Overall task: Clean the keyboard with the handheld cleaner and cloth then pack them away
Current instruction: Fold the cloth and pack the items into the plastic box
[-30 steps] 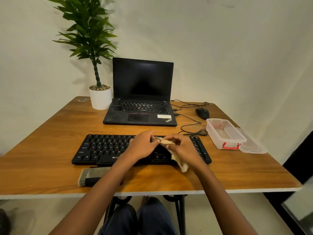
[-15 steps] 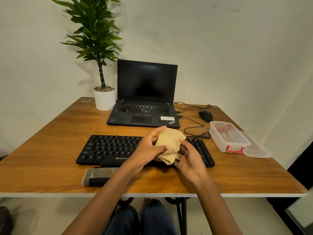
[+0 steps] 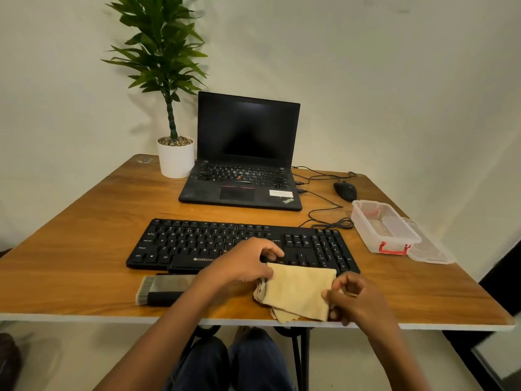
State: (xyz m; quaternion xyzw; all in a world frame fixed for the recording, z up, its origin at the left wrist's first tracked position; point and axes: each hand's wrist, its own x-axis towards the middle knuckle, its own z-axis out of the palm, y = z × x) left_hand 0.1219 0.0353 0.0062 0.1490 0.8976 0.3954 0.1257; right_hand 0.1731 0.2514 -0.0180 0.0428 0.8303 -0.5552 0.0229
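at lower centre, left hand [image 3: 242,263] and right hand [image 3: 356,301] pinch opposite edges of the cloth [image 3: 298,292] on the table [image 3: 84,263], likely folding it for the box [image 3: 384,230] at right.

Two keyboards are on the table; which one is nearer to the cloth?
The separate black keyboard: the cloth covers part of its near edge; the laptop keyboard sits farther back.

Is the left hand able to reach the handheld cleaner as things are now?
Probably yes. The left hand is near the handheld cleaner, which lies uncovered on the table just beside that arm. But it grips the cloth and would need to let go first.
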